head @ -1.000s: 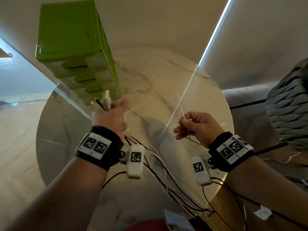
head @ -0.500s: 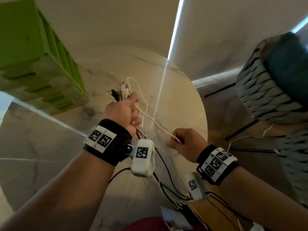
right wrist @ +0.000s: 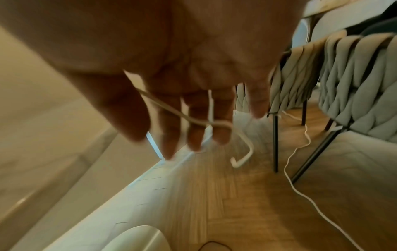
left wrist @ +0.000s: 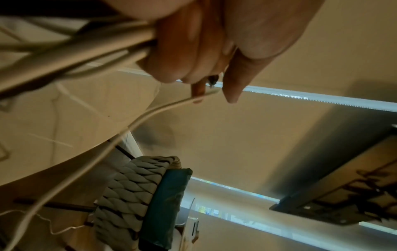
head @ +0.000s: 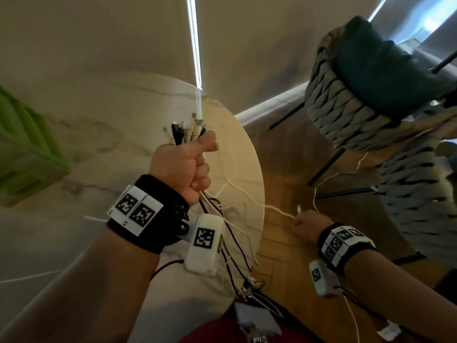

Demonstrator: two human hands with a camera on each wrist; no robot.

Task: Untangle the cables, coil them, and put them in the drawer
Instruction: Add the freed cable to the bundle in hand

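Note:
My left hand [head: 199, 173] is held above the round marble table [head: 118, 134] and grips a bundle of black and white cables [head: 186, 131], whose connector ends stick up out of the fist. In the left wrist view the fingers [left wrist: 184, 51] are curled round the cables [left wrist: 75, 44]. A thin white cable [head: 269, 207] runs from that fist to my right hand [head: 300, 222], which is past the table's right edge, over the floor. In the right wrist view its fingers [right wrist: 193, 132] are straight; the thin cable [right wrist: 171, 112] lies across them and threads between two, its end [right wrist: 241, 159] dangling.
The green drawer unit [head: 27, 154] stands on the table at the far left. Woven grey chairs [head: 356, 110] with black legs stand to the right on the wooden floor [head: 291, 276]. Another white cable [head: 319, 186] trails across the floor by the chairs.
The view has swung right, leaving the drawer unit at the left edge. My right hand moved right and down off the table along the white cable, and its fingers straightened. The left hand kept its grip.

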